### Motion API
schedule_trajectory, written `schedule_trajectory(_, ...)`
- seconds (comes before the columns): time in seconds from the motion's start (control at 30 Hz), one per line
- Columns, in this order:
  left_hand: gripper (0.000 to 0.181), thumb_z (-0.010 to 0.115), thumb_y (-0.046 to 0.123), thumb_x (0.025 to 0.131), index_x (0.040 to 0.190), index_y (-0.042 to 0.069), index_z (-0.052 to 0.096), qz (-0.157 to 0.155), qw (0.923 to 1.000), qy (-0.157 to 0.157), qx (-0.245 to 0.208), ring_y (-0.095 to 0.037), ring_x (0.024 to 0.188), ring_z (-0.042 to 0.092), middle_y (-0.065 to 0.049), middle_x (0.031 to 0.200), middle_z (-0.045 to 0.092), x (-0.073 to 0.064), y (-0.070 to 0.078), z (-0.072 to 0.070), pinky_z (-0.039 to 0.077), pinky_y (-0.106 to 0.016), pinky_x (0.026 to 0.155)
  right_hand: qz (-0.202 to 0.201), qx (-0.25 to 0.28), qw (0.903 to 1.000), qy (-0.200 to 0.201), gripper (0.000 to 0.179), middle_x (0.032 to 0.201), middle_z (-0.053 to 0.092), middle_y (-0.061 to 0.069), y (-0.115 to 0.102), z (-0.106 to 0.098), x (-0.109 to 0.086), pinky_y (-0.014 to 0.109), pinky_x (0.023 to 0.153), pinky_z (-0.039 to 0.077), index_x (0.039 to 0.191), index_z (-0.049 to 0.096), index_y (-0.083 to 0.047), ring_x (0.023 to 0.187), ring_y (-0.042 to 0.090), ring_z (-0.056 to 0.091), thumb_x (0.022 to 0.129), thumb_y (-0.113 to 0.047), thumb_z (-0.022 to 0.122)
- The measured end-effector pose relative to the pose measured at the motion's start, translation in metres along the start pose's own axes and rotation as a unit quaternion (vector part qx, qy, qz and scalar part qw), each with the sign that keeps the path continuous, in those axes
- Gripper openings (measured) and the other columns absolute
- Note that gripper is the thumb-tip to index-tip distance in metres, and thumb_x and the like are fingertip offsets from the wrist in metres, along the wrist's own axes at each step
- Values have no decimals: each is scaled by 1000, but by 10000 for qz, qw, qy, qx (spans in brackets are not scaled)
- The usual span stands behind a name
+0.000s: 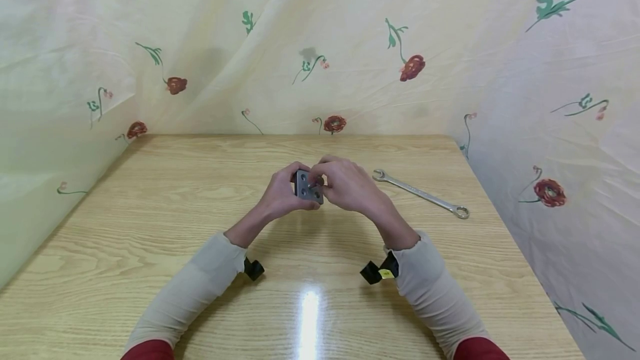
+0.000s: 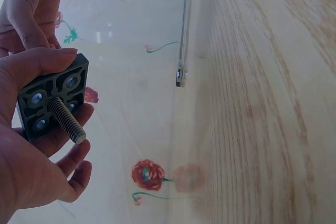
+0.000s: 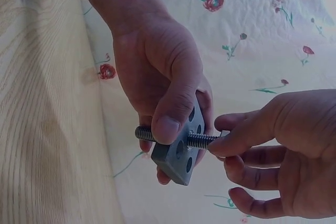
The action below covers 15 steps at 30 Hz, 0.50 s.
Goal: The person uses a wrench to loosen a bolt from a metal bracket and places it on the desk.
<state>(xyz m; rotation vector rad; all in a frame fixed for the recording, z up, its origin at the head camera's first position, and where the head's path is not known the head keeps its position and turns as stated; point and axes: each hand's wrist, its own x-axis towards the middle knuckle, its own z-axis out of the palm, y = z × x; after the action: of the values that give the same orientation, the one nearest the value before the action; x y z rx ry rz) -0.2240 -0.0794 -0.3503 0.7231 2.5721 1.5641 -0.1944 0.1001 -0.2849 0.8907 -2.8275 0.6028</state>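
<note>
My left hand (image 1: 280,194) grips a small grey square plate (image 1: 302,189) by its edges, thumb on one side and fingers on the other. Holes sit near the plate's corners, and a threaded bolt (image 3: 199,140) passes through its middle. In the left wrist view the bolt's free end (image 2: 71,124) sticks out of the ribbed dark face. On the opposite face, my right hand (image 3: 294,148) pinches the bolt's other end between thumb and fingertips, which hide that end. Both hands hold the plate above the table.
A combination wrench (image 1: 420,192) lies on the wooden table (image 1: 150,210) to the right of my hands. Flower-patterned cloth (image 1: 350,26) hangs behind the table and along its sides. Black wrist devices (image 1: 371,272) sit under both sleeves.
</note>
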Motion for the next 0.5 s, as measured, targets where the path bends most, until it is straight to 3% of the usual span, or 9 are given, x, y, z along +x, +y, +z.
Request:
schedule_trajectory(0.13, 61, 86, 14, 65, 118, 9, 56, 26, 10000, 14, 22, -24, 97, 60, -12, 111, 64, 0, 0, 0, 49, -33, 83, -33, 34, 10000, -49, 22, 109, 64, 5, 0, 0, -1, 33, 70, 51, 106, 68, -15, 81, 19, 62, 85, -9, 70)
schedule_trajectory(0.27, 62, 86, 14, 65, 119, 8, 56, 11, 10000, 6, 11, -25, 99, 60, -13, 113, 64, 0, -1, 1, 50, -33, 81, 321, 53, 9993, -168, 39, 111, 63, 5, 1, -1, -1, 30, 66, 48, 123, 59, -18, 77, 17, 61, 87, -24, 71)
schedule_trajectory(0.5, 63, 86, 15, 66, 121, 8, 56, 9, 10000, -29, 50, -25, 97, 59, -13, 112, 63, 1, -2, 2, 50, -27, 76, 782, 160, 9962, -336, 24, 89, 71, 1, 3, 0, 1, 25, 56, 42, 107, 67, -16, 70, 14, 60, 91, -35, 65)
